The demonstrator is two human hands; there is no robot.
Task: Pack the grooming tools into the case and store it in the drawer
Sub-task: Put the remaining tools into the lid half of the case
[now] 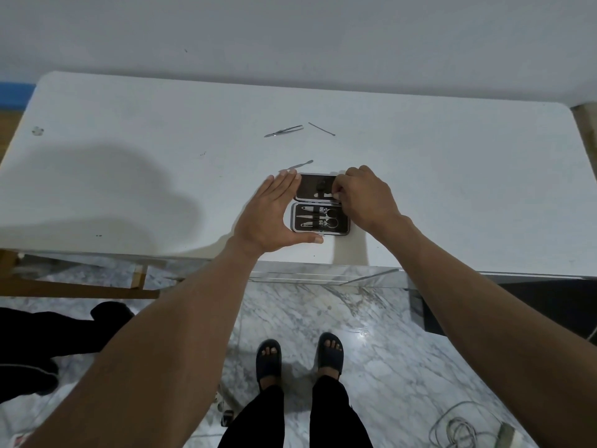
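Steadying the case (323, 223) with the flat, spread left hand (269, 215) lets the right hand (365, 197), pinched on a small tool (327, 196), seat it squarely

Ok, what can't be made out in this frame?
- Head view: the right hand covers the right end of the case; whatever its fingers pinch is hidden.
- Tools in the case's near half are too small to identify.
- The drawer isn't identifiable; the table hides what's below it.
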